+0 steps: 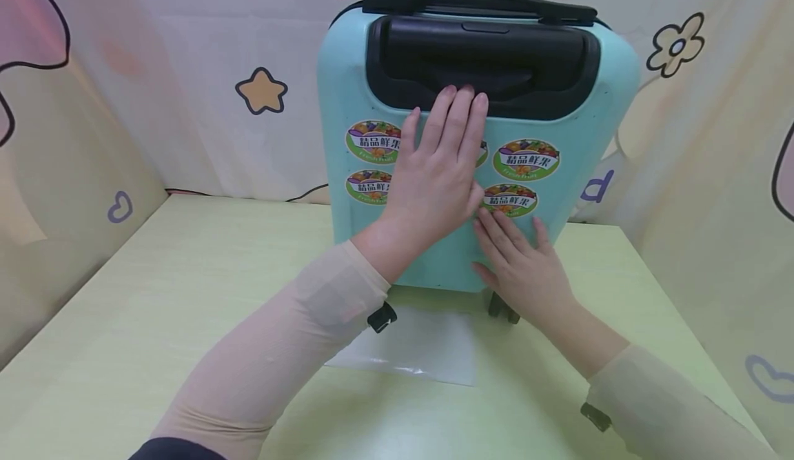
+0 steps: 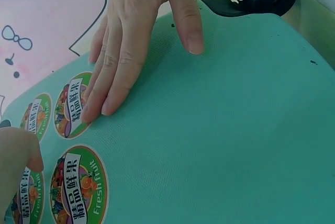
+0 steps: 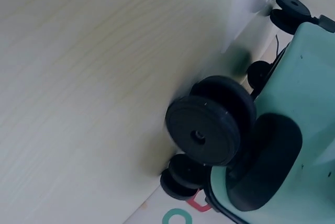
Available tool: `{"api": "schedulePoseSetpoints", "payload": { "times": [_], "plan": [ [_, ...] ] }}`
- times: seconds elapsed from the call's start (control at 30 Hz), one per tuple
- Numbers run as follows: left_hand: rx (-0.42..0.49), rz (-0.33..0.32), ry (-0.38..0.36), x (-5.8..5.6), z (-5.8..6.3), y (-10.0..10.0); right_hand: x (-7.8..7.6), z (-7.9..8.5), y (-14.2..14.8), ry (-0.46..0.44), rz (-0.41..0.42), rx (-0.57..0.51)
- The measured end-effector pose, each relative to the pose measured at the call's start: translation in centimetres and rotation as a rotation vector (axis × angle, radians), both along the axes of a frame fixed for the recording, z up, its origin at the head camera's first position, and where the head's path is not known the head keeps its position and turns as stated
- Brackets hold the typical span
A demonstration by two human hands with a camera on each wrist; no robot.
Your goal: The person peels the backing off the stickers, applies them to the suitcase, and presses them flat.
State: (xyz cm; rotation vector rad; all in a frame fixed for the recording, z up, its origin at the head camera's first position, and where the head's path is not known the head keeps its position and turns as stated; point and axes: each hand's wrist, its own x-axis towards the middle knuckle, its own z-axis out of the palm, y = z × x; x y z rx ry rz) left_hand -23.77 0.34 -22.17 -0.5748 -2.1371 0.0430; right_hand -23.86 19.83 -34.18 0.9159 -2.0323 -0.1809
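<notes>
A mint-green suitcase (image 1: 434, 263) stands upright on the table, its black handle panel (image 1: 484, 67) at the top. Several oval fruit stickers (image 1: 526, 159) are on its face in two rows. My left hand (image 1: 437, 163) lies with straight fingers across the middle of the face, hiding part of the stickers; its fingertips reach the handle panel. With extended fingers, my right hand (image 1: 527, 270) rests lower right, fingertips at the edge of the lower right sticker (image 1: 510, 200). In the left wrist view, the right hand (image 2: 131, 46) partly covers one sticker (image 2: 70, 103).
A clear plastic sheet (image 1: 409, 343) lies on the pale table (image 1: 248, 253) before the suitcase. Black caster wheels (image 3: 204, 124) show beneath it in the right wrist view. Printed curtains (image 1: 205, 101) enclose the back and sides. A black carry strap (image 1: 496, 5) runs along the suitcase top.
</notes>
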Motion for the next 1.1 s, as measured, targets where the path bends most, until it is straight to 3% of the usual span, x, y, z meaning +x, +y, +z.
{"api": "schedulePoseSetpoints", "payload": {
  "times": [0.57, 0.77, 1.1],
  "plan": [
    [-0.006, 0.008, 0.010, 0.0, 0.0, 0.1, 0.3, 0.2, 2.6, 0.071, 0.013, -0.062],
    [-0.003, 0.006, 0.018, -0.1, 0.0, 0.1, 0.4, 0.3, 3.2, 0.058, 0.016, -0.091],
    [0.000, 0.004, 0.014, 0.0, -0.1, 0.1, 0.8, 0.4, 4.0, 0.094, -0.027, -0.155]
  ]
}}
